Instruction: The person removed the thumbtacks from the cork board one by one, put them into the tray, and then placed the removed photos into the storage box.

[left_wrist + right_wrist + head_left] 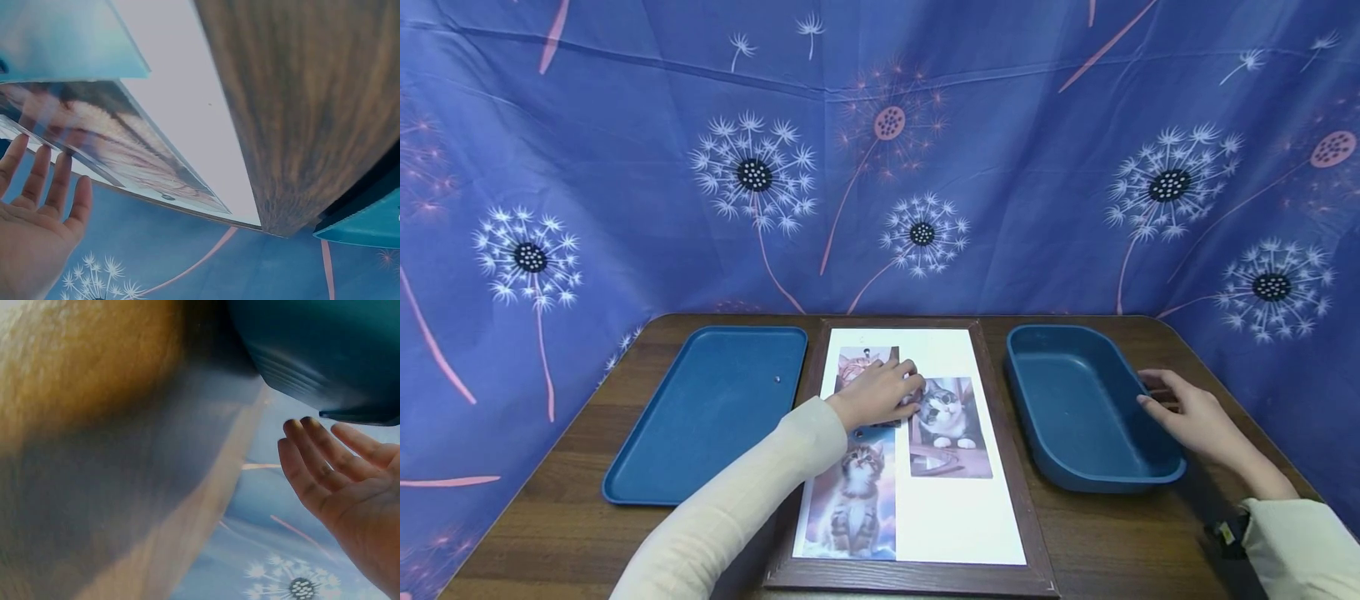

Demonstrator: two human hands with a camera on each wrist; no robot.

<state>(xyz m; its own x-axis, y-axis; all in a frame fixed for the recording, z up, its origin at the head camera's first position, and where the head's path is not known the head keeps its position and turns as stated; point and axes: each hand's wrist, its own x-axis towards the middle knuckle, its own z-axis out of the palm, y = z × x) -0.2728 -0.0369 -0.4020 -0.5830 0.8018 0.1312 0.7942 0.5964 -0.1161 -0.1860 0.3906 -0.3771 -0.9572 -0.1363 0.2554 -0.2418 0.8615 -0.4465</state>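
1. Midway between the worktop's (1090, 533) side edges, cat pictures (853, 500) lie on a board (958, 521).
2. Left hand (880, 392) is over them, grip loose.
3. Right hand (1198, 423) is by the tub (1097, 475) near the right edge, grip loose too.

Over the white panel (955, 521) at the frame's (1010, 458) right front, I've free room; mid-frame, my left grip (880, 390) obstructs; right of the frame, the bin wall (1112, 482) rises; behind it, cloth (1022, 250) hangs.

left sleeve (730, 508): cream (wrinkled) | right sleeve (1300, 542): cream | wrist device (1228, 534): black
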